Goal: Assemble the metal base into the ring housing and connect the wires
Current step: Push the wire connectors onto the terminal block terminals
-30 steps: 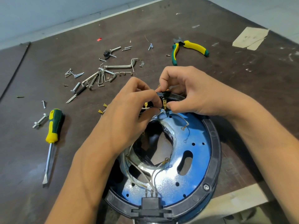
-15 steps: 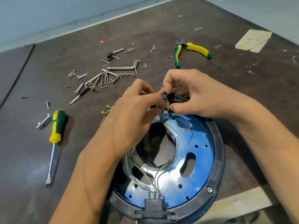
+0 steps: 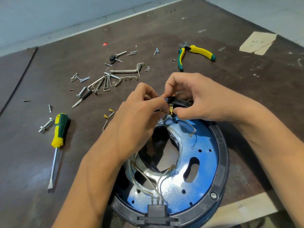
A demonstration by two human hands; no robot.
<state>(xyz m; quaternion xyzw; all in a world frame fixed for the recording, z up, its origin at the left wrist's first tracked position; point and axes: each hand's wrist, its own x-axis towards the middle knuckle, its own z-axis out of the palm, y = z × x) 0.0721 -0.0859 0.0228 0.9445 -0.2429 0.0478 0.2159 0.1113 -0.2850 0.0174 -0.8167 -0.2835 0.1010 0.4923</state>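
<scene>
hands barely moved; left hand [image 3: 131, 119] pinches the black part [image 3: 168, 100], right hand [image 3: 202, 99] pinches the gold plug [image 3: 171, 111]: push it straight.

**Repair workshop bench**

On a scuffed dark-brown board worktop [image 3: 246, 89] lie a yellow-and-green flat screwdriver [image 3: 57, 137] at nine o'clock, yellow-and-green pliers [image 3: 199, 51] at one, loose silver screws [image 3: 84, 79] and hex keys [image 3: 125, 71] at eleven, and a wired blue metal base [image 3: 209, 165] at five.

Blue metal base [image 3: 202, 163], black ring housing [image 3: 222, 155], yellow-green pliers [image 3: 197, 52], brass terminal [image 3: 171, 111].
</scene>
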